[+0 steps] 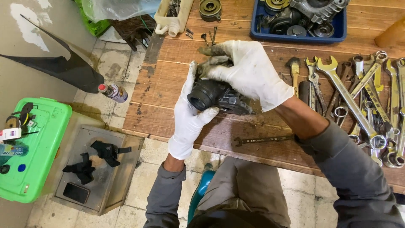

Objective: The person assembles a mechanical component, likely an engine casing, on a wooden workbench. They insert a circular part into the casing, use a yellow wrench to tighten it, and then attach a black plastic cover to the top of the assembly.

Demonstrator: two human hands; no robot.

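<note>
left hand (187,122) in a grubby white glove, grip wrapped under the black engine part (217,98) | right hand (249,74) clamped over its top – part held just above the wooden table (168,88) edge | thin wrench (263,139) lying near | spanners (363,97) spread off right | blue tray (295,36) of parts at the back

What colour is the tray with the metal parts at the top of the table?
Blue. The tray shows in the head view, on the wooden table.
</note>
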